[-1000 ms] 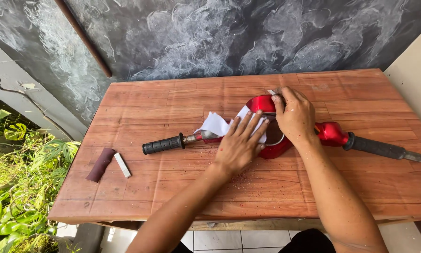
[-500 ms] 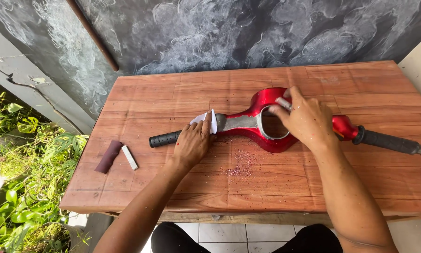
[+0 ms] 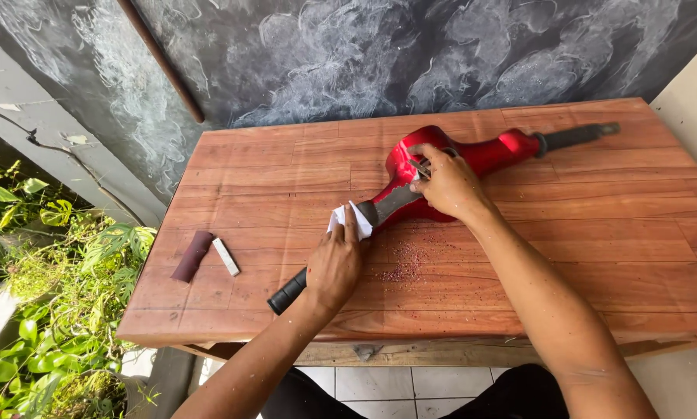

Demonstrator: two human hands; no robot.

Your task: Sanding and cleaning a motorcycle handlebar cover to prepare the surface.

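**A:** What were the hands doing on the tabletop [image 3: 597,233]?

**B:** The left hand [image 3: 334,268] pressed a folded white sheet of sandpaper [image 3: 349,219] against the grey, bared neck of a glossy red handlebar cover [image 3: 473,155]. Its grip was curled over the paper and the bar beneath it. A black ribbed rubber handle [image 3: 288,292] stuck out just below that hand's wrist.

**A:** And the right?

**B:** The right hand [image 3: 449,186] was clenched on the cover's round gauge housing, steadying it. Beyond that grip the red shell tapered away to a second black handle [image 3: 577,136] near the far edge.

**A:** How far along did the sanding look?

**B:** Partway, I'd judge. One strip beside the left grip was dull grey, stripped of paint, and reddish dust [image 3: 407,264] speckled the wood between the two forearms. The rest of the shell was shiny red, so most seemed unsanded.

**A:** Anything else?

**B:** Well left of the left grip lay a dark maroon strip [image 3: 191,255] and a small pale block [image 3: 226,257], side by side on the planked, reddish-brown wood.
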